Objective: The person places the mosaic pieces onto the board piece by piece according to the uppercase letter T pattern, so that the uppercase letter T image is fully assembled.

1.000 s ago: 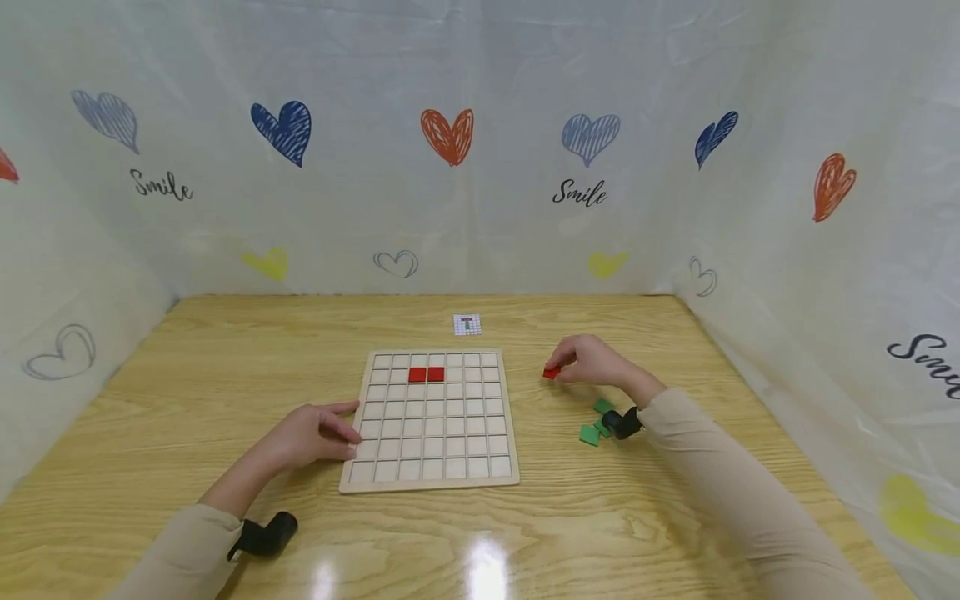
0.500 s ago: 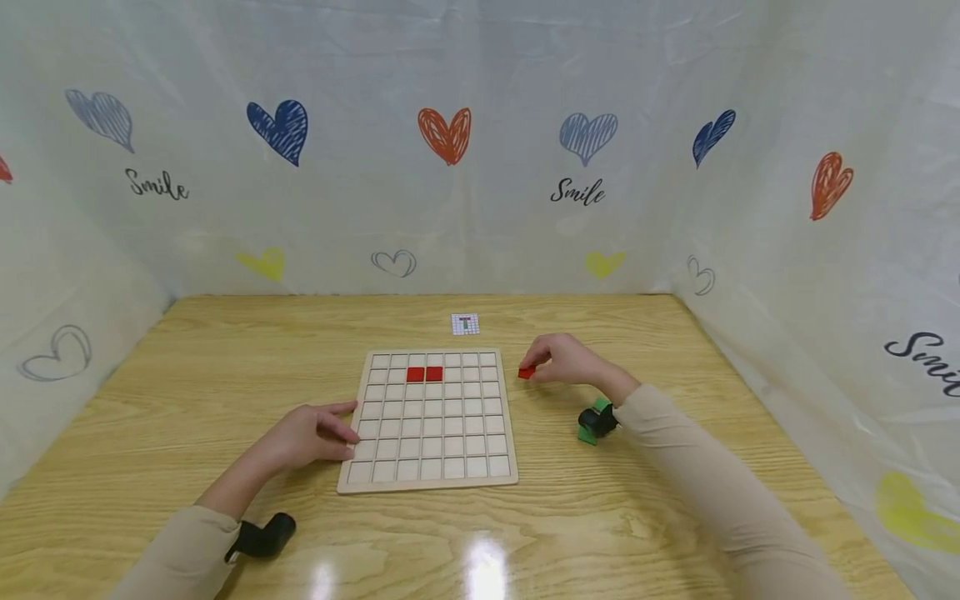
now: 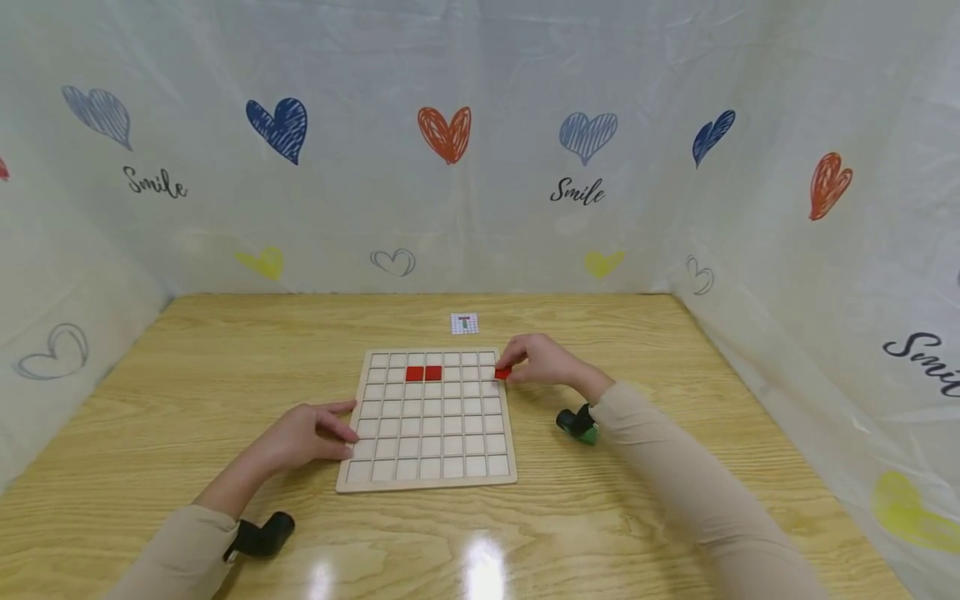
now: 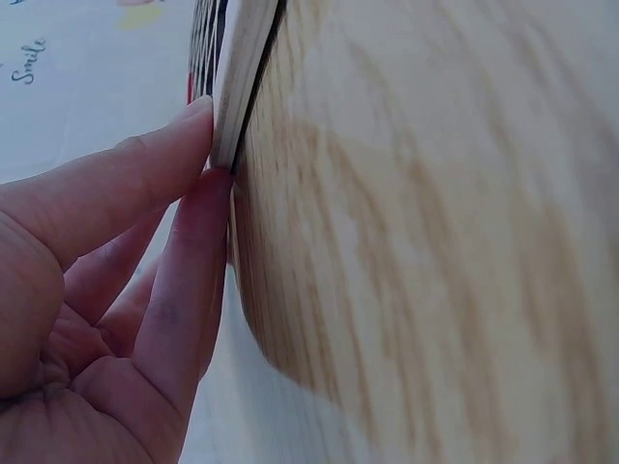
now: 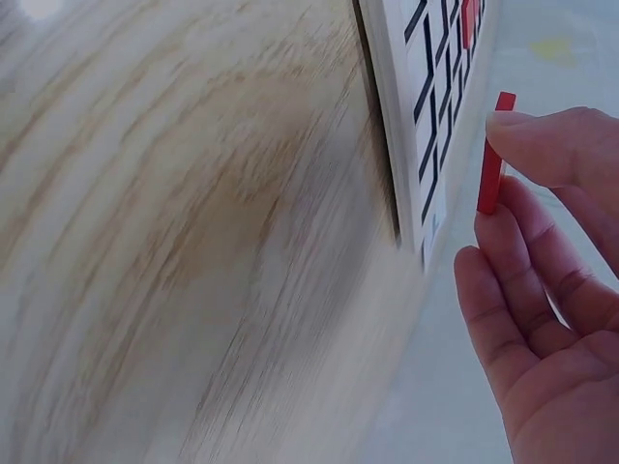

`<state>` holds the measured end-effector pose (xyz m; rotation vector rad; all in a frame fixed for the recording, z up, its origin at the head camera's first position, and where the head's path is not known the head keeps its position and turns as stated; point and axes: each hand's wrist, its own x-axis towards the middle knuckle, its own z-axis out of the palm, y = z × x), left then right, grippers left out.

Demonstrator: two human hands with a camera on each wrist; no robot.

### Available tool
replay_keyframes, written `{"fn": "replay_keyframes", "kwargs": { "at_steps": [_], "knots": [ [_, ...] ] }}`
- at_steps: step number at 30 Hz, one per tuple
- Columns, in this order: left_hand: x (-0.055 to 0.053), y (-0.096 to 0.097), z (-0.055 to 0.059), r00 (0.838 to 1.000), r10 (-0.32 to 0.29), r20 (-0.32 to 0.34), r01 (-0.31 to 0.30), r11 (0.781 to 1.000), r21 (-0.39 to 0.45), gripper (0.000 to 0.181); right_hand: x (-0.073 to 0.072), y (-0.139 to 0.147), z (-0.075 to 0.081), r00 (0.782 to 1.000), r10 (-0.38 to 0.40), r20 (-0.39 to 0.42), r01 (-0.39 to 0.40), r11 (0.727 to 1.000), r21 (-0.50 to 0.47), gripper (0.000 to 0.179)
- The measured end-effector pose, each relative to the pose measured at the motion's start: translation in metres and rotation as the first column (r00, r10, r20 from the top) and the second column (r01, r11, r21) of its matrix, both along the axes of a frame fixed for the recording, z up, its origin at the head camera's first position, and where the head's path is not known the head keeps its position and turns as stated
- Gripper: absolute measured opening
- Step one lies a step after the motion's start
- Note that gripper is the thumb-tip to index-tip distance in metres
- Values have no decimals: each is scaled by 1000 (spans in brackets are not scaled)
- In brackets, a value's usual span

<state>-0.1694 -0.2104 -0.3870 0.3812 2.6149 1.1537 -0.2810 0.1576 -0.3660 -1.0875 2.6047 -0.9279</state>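
A wooden grid board (image 3: 422,467) lies on the table, two red square tiles (image 3: 415,374) side by side in its second row from the back. At the board's left edge, my left hand (image 3: 303,435) holds the rim; the left wrist view has the thumb (image 4: 145,166) on the top face and a finger against the side. My right hand (image 3: 542,360) pinches another red tile (image 5: 495,155) between thumb and fingers, over the board's right edge near the second row. In the right wrist view that tile shows edge-on, raised off the board.
Green tiles (image 3: 589,436) on the table at right are mostly hidden by the black right wrist camera (image 3: 574,422). Behind the board lies a small card (image 3: 464,323) with a printed T pattern. A white curtain (image 3: 480,217) with hearts surrounds the table.
My right hand has moved left with the red tile, from the table beside the board to its right edge. My left hand stays at the board's left edge.
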Motion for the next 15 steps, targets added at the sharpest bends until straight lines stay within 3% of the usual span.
{"fn": "replay_keyframes", "kwargs": {
  "at_steps": [15],
  "knots": [
    [-2, -2, -1, 1000, 7, 18, -7, 1000, 11, 12, -6, -23, -8, 999, 7, 44, -7, 1000, 0, 22]
  ]
}}
